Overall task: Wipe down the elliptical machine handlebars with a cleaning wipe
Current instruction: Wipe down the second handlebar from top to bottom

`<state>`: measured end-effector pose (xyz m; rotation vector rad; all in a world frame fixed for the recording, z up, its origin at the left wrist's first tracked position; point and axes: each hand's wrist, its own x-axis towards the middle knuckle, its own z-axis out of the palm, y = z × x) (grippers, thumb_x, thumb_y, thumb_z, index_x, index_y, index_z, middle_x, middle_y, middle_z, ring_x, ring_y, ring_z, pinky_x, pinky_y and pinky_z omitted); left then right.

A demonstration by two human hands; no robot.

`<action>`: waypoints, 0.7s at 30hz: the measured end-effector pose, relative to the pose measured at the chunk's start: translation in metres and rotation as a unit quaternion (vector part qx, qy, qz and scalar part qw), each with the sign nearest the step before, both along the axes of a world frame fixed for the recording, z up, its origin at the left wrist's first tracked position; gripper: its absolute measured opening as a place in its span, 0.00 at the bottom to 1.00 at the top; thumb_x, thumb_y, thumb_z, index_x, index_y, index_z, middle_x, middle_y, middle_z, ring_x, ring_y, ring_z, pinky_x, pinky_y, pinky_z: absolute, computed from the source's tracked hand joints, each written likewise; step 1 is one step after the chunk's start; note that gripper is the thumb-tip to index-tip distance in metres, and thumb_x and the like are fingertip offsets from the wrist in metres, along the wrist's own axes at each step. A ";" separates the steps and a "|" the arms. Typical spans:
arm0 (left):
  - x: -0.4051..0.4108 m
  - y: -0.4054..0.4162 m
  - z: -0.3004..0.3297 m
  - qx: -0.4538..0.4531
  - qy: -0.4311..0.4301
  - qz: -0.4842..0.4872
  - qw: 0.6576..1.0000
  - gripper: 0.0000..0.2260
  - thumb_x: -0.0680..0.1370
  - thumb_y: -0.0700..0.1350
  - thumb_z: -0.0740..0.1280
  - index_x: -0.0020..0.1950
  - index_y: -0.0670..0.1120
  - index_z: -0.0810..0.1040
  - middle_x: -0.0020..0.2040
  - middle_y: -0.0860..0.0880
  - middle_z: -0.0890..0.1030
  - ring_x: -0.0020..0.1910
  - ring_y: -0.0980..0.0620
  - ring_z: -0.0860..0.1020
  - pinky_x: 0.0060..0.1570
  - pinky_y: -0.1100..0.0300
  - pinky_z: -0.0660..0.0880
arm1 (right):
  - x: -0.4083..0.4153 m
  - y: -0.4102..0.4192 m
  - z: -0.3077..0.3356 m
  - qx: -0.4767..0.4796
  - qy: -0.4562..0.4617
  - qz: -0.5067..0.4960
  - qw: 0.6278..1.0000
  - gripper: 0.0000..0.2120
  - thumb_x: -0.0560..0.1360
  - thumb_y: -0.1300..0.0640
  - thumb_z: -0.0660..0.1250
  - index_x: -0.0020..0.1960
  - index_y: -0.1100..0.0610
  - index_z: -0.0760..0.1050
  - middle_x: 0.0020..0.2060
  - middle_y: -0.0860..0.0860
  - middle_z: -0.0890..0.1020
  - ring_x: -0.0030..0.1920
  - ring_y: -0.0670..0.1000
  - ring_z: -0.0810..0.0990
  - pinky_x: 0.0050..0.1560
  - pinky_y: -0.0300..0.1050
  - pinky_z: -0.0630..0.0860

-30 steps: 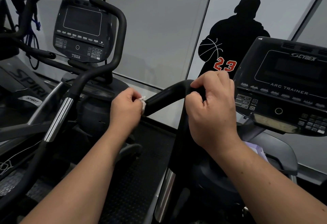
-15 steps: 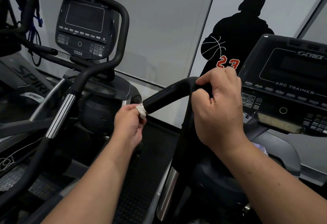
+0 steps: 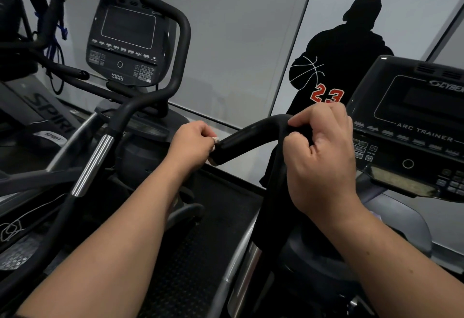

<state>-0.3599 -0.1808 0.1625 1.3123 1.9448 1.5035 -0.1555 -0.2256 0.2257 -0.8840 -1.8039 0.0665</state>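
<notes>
A black curved handlebar (image 3: 247,135) of the Arc Trainer rises in front of me and bends toward the left. My left hand (image 3: 192,143) presses a small white wipe (image 3: 214,142) against the free end of that handlebar; most of the wipe is hidden in my fist. My right hand (image 3: 324,157) is closed around the bend of the same handlebar, just left of the console.
The Arc Trainer console (image 3: 411,127) stands at the right. A second machine with a 750A console (image 3: 125,46) and black and chrome handlebars (image 3: 93,164) stands at the left. A grey wall with a black number 23 silhouette (image 3: 336,66) is behind.
My left hand dropped a little below the handlebar end, then rose back level with it, still pressing the wipe there. My right hand kept its grip on the bend.
</notes>
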 end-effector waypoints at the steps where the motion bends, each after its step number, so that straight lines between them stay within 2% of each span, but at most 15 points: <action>1: 0.000 0.000 0.003 -0.003 0.011 -0.007 1.000 0.08 0.74 0.37 0.69 0.37 0.48 0.80 0.33 0.50 0.80 0.35 0.49 0.78 0.37 0.59 0.74 | 0.000 0.000 0.000 0.000 -0.001 0.000 1.000 0.05 0.69 0.58 0.58 0.43 0.54 0.72 0.44 0.47 0.70 0.49 0.51 0.69 0.45 0.32 0.63; 4: 0.003 0.003 0.009 -0.003 0.033 -0.023 0.999 0.11 0.72 0.35 0.65 0.37 0.50 0.80 0.34 0.50 0.80 0.33 0.50 0.78 0.34 0.58 0.75 | -0.001 0.000 0.000 -0.003 0.004 0.000 1.000 0.06 0.69 0.58 0.58 0.43 0.55 0.72 0.44 0.47 0.70 0.49 0.52 0.69 0.45 0.34 0.63; 6: 0.001 0.005 0.007 -0.009 0.010 -0.032 0.999 0.10 0.72 0.35 0.66 0.37 0.49 0.80 0.34 0.48 0.81 0.33 0.47 0.79 0.36 0.50 0.82 | -0.001 0.000 -0.001 -0.001 0.005 0.000 1.000 0.06 0.69 0.57 0.58 0.43 0.55 0.72 0.44 0.47 0.70 0.49 0.52 0.69 0.45 0.33 0.63; 8: 0.001 0.008 0.010 -0.011 0.001 -0.032 0.999 0.09 0.71 0.35 0.66 0.36 0.48 0.80 0.33 0.47 0.81 0.34 0.44 0.81 0.40 0.44 0.83 | -0.001 0.001 -0.001 0.004 0.006 0.000 1.000 0.08 0.68 0.56 0.57 0.43 0.55 0.72 0.44 0.47 0.70 0.48 0.52 0.69 0.45 0.33 0.63; 11: 0.011 0.010 0.019 0.004 0.037 -0.026 0.999 0.10 0.71 0.35 0.65 0.36 0.49 0.80 0.33 0.49 0.80 0.36 0.45 0.80 0.40 0.50 0.82 | -0.001 0.002 -0.001 0.009 0.010 -0.001 1.000 0.11 0.68 0.52 0.54 0.43 0.55 0.73 0.44 0.48 0.71 0.48 0.52 0.69 0.45 0.37 0.64; 16: 0.017 0.015 0.027 -0.011 0.041 -0.023 0.999 0.11 0.72 0.35 0.65 0.35 0.49 0.80 0.36 0.47 0.82 0.38 0.44 0.82 0.35 0.51 0.82 | -0.001 0.002 -0.001 0.011 0.016 0.000 1.000 0.11 0.68 0.52 0.54 0.43 0.55 0.73 0.44 0.47 0.70 0.48 0.52 0.69 0.45 0.33 0.63; 18: 0.024 0.015 0.033 0.011 0.031 -0.034 0.999 0.11 0.71 0.35 0.64 0.36 0.49 0.81 0.34 0.50 0.81 0.37 0.46 0.81 0.37 0.54 0.79 | -0.001 0.002 -0.002 0.013 0.015 -0.001 1.000 0.11 0.68 0.53 0.54 0.43 0.56 0.73 0.43 0.47 0.70 0.48 0.52 0.69 0.45 0.33 0.63; 21: 0.023 0.015 0.031 0.014 -0.015 -0.042 0.999 0.12 0.71 0.33 0.64 0.35 0.48 0.81 0.32 0.49 0.81 0.35 0.48 0.79 0.35 0.57 0.76 | -0.001 0.003 -0.001 0.016 0.019 0.002 1.000 0.12 0.68 0.53 0.55 0.43 0.57 0.73 0.43 0.48 0.71 0.48 0.53 0.70 0.46 0.36 0.64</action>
